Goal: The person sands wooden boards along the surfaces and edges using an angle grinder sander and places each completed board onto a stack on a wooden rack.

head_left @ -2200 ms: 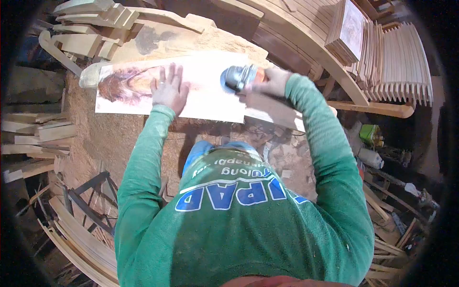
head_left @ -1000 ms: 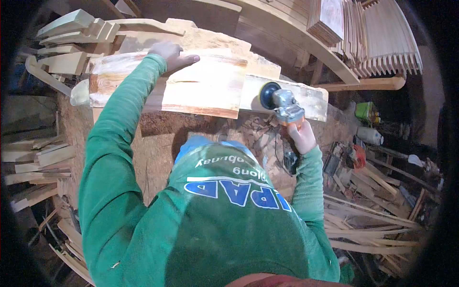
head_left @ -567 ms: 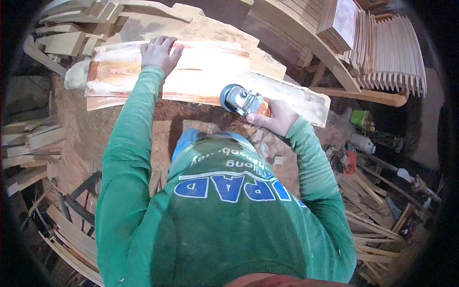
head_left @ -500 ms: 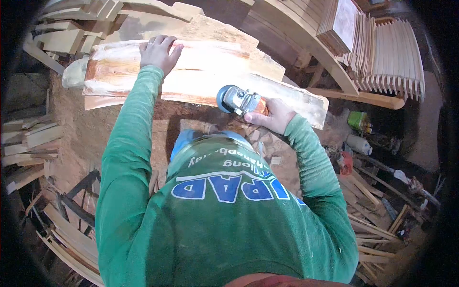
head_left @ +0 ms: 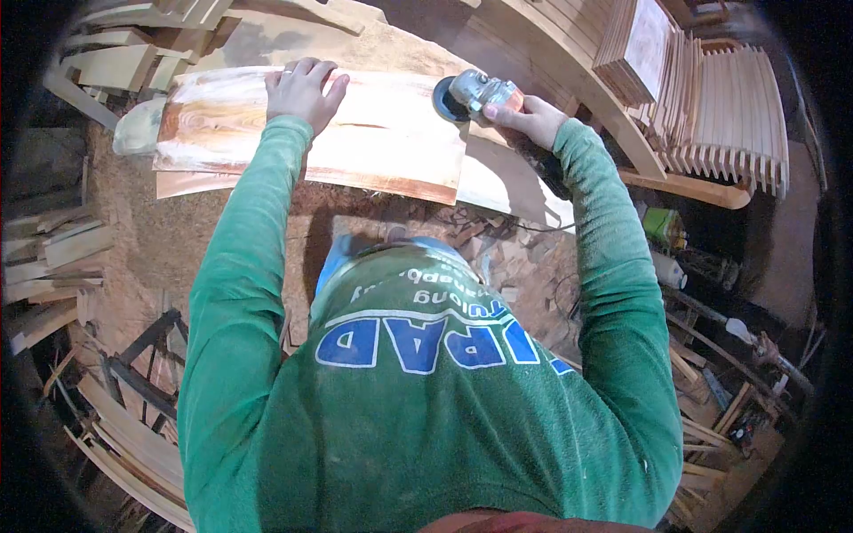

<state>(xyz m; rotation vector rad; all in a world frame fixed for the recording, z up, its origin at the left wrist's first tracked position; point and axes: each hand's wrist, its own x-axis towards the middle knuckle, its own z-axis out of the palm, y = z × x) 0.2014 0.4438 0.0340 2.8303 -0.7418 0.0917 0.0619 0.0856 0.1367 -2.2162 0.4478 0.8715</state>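
Observation:
Flat on a wooden board point(head_left: 382, 133) lies my left hand point(head_left: 306, 91), its fingers reaching toward the far edge and the thumb apart. The board is pale in the middle with reddish-brown grain at its ends. My right hand point(head_left: 533, 120) is wrapped round the body of an angle grinder point(head_left: 484, 91). The grinder's round dark disc is at the board's far right corner; whether it touches the wood I cannot tell. Under the board, a second piece point(head_left: 200, 185) shows along the near left edge.
Stacked slats point(head_left: 724, 115) and a pile of boards point(head_left: 629, 49) stand at the back right beside a long curved beam point(head_left: 569, 71). Wood offcuts point(head_left: 75, 244) lie to the left. A dark cord runs below my right forearm. Scraps cover the floor.
My right hand has carried the grinder from the board's near edge up to its far right corner. My left hand stays on the board, shifted slightly.

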